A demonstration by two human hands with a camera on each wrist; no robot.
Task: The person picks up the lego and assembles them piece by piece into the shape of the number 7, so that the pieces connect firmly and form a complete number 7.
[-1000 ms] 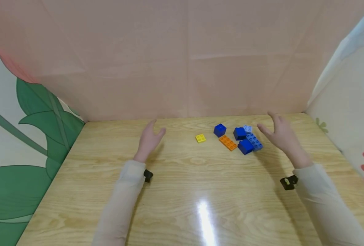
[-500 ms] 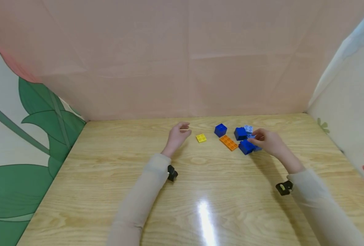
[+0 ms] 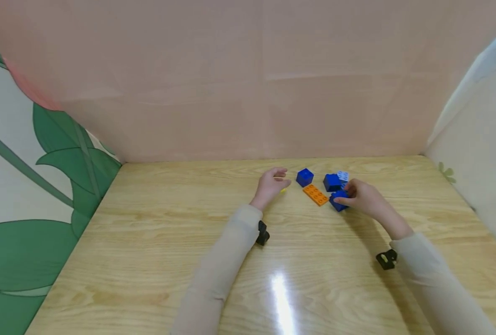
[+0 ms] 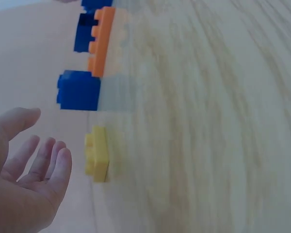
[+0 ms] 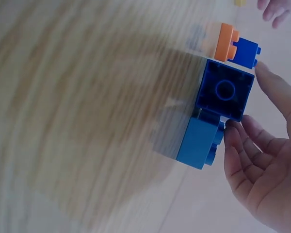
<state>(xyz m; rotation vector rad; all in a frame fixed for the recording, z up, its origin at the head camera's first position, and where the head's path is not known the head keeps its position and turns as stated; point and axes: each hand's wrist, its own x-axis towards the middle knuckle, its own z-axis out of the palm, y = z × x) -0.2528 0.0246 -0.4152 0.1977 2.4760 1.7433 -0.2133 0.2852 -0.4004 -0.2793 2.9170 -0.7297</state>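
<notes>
My left hand [image 3: 270, 187] is above the yellow four-stud brick [image 4: 100, 154], fingers loosely bent and apart from it in the left wrist view. My right hand [image 3: 365, 199] reaches over a dark blue brick [image 5: 225, 90] that lies on its side, its hollow underside showing. Thumb and fingers stand at either side of this brick's upper edge; firm contact cannot be made out. Against it stands a lighter blue long brick [image 5: 199, 142], mostly covered by the hand in the head view.
An orange eight-stud plate [image 3: 315, 195] lies left of the right hand. Behind it sit two dark blue bricks, one further left [image 3: 304, 177], another [image 3: 332, 182] beside a pale blue brick [image 3: 343, 176]. Wooden tabletop [image 3: 315, 270] ends at a pink cloth backdrop [image 3: 197, 116].
The left hand has moved right, from bare table to over the yellow brick. The right hand came in left and down to the dark blue brick, its fingers drawing closer together. The bricks stay put.
</notes>
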